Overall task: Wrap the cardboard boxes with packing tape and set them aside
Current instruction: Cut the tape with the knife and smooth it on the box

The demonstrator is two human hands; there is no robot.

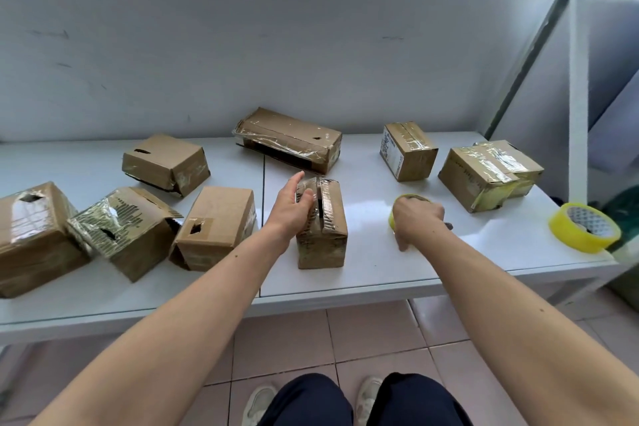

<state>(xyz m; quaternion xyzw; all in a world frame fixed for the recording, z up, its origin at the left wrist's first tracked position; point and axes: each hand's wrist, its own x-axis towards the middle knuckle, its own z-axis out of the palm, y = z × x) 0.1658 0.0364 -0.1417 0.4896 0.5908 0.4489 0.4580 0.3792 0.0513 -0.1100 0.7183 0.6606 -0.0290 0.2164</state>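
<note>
A small cardboard box (326, 228) stands upright near the middle of the white table (397, 263), its top flaps not lying flat. My left hand (292, 206) rests against the box's upper left side, thumb over the top edge and fingers fairly straight. My right hand (416, 218) grips a yellow tape roll (408, 199) lying on the table to the right of the box; the hand hides most of the roll. A second yellow tape roll (584, 226) lies at the table's right edge.
Several taped boxes lie to the left (214, 225), at the back (288, 138) and to the right (408, 150) (484, 173). A grey wall and shelf frame rise behind. Tiled floor and my shoes show below the table's front edge.
</note>
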